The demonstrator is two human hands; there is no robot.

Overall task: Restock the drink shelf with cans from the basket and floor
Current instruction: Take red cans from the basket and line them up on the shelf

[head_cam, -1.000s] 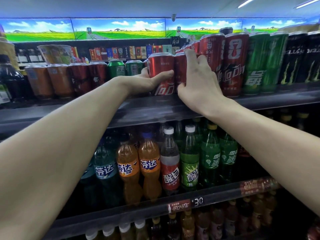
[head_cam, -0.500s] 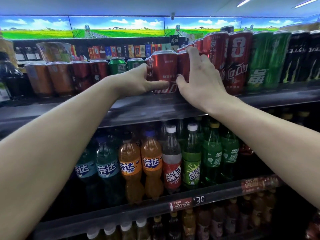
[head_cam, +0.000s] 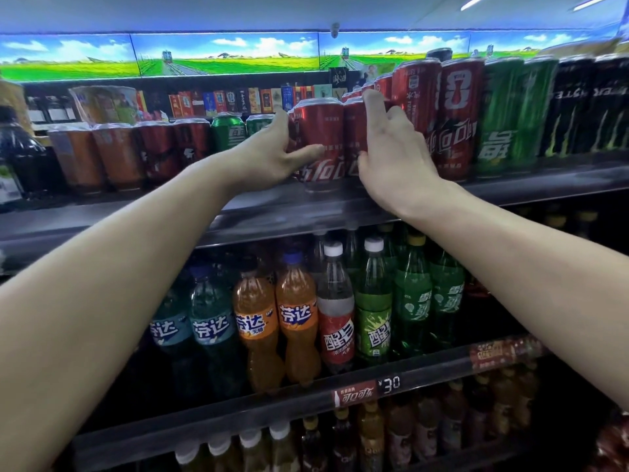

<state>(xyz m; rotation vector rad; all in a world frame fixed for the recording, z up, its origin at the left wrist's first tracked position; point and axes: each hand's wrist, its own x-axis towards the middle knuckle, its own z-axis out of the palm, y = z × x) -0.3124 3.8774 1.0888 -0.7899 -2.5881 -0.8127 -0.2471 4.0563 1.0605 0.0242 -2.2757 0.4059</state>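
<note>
Two short red cola cans stand side by side at the front of the top shelf (head_cam: 136,226). My left hand (head_cam: 269,161) grips the left red can (head_cam: 320,131), thumb across its front and fingers round its left side. My right hand (head_cam: 391,158) holds the right red can (head_cam: 354,131), thumb low on its front and index finger raised along its upper right edge. More red cans line up behind these two. The basket and the floor are out of view.
Tall red cans (head_cam: 456,117), green cans (head_cam: 500,114) and black cans (head_cam: 571,103) stand to the right. Dark red, orange and short green cans (head_cam: 226,132) stand to the left. Soda bottles (head_cam: 296,318) fill the shelf below, and further bottles the lowest shelf.
Both hands stay at the two front red cans. My right hand's fingers have lifted from lying flat over its can, the index finger now raised. My left thumb has slid lower across its can.
</note>
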